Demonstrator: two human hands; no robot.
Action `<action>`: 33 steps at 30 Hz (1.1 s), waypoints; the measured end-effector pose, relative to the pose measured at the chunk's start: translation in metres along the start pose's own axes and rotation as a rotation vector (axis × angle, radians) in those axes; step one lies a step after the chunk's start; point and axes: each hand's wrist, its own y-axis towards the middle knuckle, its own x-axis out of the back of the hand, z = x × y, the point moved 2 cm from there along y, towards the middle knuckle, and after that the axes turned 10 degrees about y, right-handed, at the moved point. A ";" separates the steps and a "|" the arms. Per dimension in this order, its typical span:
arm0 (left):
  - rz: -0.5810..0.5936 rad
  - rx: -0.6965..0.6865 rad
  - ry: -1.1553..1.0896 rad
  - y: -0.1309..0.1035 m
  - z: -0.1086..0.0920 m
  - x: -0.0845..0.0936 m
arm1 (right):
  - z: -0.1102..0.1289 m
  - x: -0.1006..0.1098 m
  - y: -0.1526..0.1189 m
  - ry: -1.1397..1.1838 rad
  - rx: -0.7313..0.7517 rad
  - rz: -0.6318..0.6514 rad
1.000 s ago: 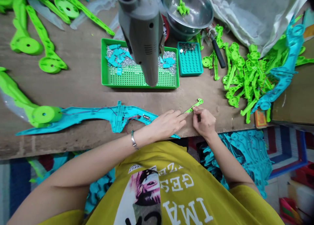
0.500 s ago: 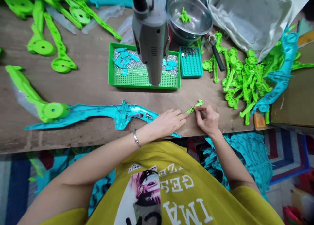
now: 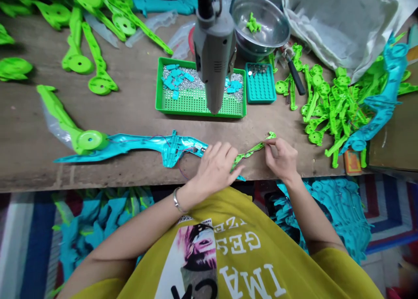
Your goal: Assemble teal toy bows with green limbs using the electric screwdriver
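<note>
A blue plastic toy-bow shell (image 3: 143, 144) lies open side up along the table's front edge, with thin wires and small metal parts inside. A larger green limb (image 3: 65, 118) sits at its left end. My left hand (image 3: 217, 162) is over the shell's right end, its curled fingers on the near end of a slim green limb piece (image 3: 250, 153). Close to that piece's far end, my right hand (image 3: 282, 157) is closed in a pinch on what looks like a thin wire. My left fingers hide where limb and shell meet.
A grey power screwdriver (image 3: 215, 64) hangs over a green basket (image 3: 170, 109) of screws and blue bits. Beside it are a teal tray (image 3: 261, 88), a metal bowl (image 3: 277, 25) and a black-handled tool (image 3: 296, 77). Green limbs (image 3: 326, 103) are heaped at right.
My left hand has drawn back leftward along the slim green limb and curled its fingers, so more of the limb shows. My right hand keeps its pinch. The camera view has shifted.
</note>
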 end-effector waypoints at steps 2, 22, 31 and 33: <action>0.022 0.003 0.023 -0.001 -0.010 -0.005 | 0.008 -0.003 0.005 0.083 -0.029 0.036; -0.116 -0.246 0.130 -0.019 -0.020 -0.021 | 0.009 -0.024 0.019 0.300 -0.252 0.341; -0.236 -0.075 0.116 -0.018 -0.013 -0.011 | 0.002 -0.023 0.019 0.379 -0.277 0.373; -0.231 -0.074 0.110 -0.018 -0.013 -0.011 | 0.002 -0.024 0.019 0.374 -0.280 0.373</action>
